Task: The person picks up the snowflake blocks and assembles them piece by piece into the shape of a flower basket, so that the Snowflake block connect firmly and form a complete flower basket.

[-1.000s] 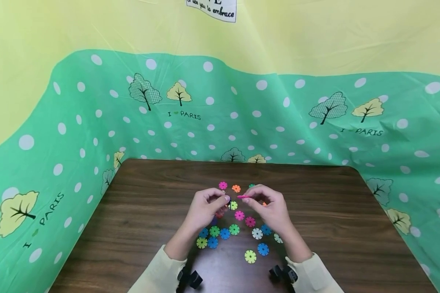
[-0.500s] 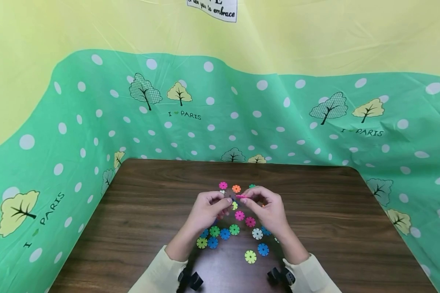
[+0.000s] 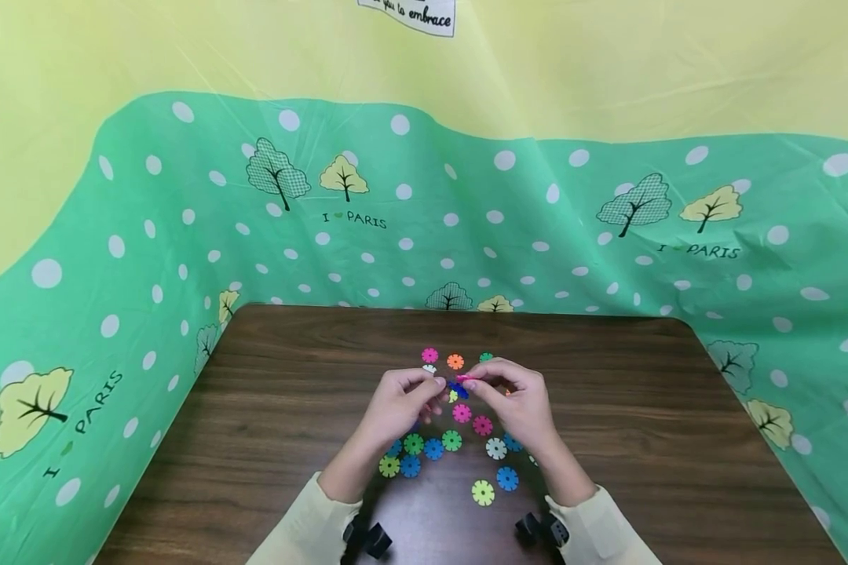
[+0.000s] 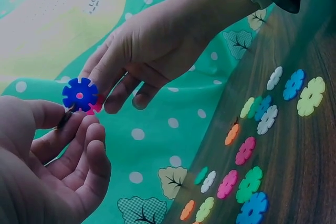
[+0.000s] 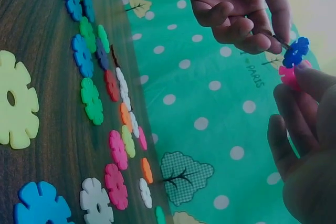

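Between the two hands, a notched blue snowflake disc [image 4: 80,95] and a pink snowflake disc [image 5: 288,75] are close together, overlapping in both wrist views. My left hand [image 3: 403,406] pinches a dark snowflake disc [image 4: 64,119], seen nearly edge-on, between thumb and forefinger; the blue disc sits against its edge. From the other side, my right hand [image 3: 517,399] pinches the pink disc with thumb and forefinger, its fingertips right at the blue disc. Both hands are above the far half of the scattered discs. The fingers hide part of the pink and dark discs.
Loose snowflake discs in several colours lie on the dark wooden table [image 3: 290,439], among them a yellow disc [image 3: 483,493] and a blue loose disc [image 3: 507,479] toward the front. A green dotted cloth [image 3: 424,235] hangs behind the table.
The hands have come slightly closer together. The blue disc, mostly hidden by the left fingers before, now shows between the hands, right at the pink disc. The loose discs have stayed put.
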The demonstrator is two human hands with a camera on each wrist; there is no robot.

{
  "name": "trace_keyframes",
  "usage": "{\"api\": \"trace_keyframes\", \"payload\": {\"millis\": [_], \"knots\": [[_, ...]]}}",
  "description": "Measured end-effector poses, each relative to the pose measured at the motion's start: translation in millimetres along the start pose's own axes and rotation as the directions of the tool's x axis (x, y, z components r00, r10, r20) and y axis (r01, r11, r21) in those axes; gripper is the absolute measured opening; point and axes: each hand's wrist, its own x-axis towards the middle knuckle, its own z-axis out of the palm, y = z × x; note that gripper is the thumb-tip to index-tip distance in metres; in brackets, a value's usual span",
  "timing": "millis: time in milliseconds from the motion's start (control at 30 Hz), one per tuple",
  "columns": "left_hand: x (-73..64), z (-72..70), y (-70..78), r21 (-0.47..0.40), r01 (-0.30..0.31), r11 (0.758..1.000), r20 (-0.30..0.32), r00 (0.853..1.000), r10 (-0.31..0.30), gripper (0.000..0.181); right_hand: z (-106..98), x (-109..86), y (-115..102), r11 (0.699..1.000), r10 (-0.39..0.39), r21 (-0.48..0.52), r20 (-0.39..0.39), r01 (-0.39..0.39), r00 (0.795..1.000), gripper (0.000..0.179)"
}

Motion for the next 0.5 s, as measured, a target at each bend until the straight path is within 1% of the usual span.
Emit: {"api": "trace_keyframes", "payload": {"millis": [67, 133, 200, 333, 500], "knots": [[0.1, -0.2, 0.0, 0.002, -0.001, 1.000, -0.004, 1.000, 0.001, 0.028, 0.6, 0.1, 1.2, 1.000, -0.027, 0.016, -0.002, 0.027, 1.000, 0.022], [0.1, -0.1, 0.4, 0.005, -0.003, 1.000, -0.008, 1.000, 0.003, 0.027, 0.9, 0.1, 1.3, 0.999, -0.038, 0.017, -0.012, 0.039, 0.999, 0.022], [-0.1, 0.1, 0.8, 0.010, -0.003, 1.000, -0.008, 1.000, 0.004, 0.027, 1.0, 0.2, 1.0, 0.999, -0.037, 0.014, -0.023, 0.038, 0.999, 0.023], [-1.0, 1.0, 2.1, 0.023, -0.013, 1.000, -0.002, 1.000, 0.013, 0.028, 0.7, -0.1, 0.0, 1.000, -0.007, 0.025, -0.023, 0.007, 1.000, 0.020], [-1.9, 0.8, 4.0, 0.056, -0.036, 0.998, 0.017, 0.999, 0.035, 0.030, 0.5, -0.5, 2.7, 0.999, -0.012, 0.034, 0.002, 0.012, 1.000, 0.018]]}}
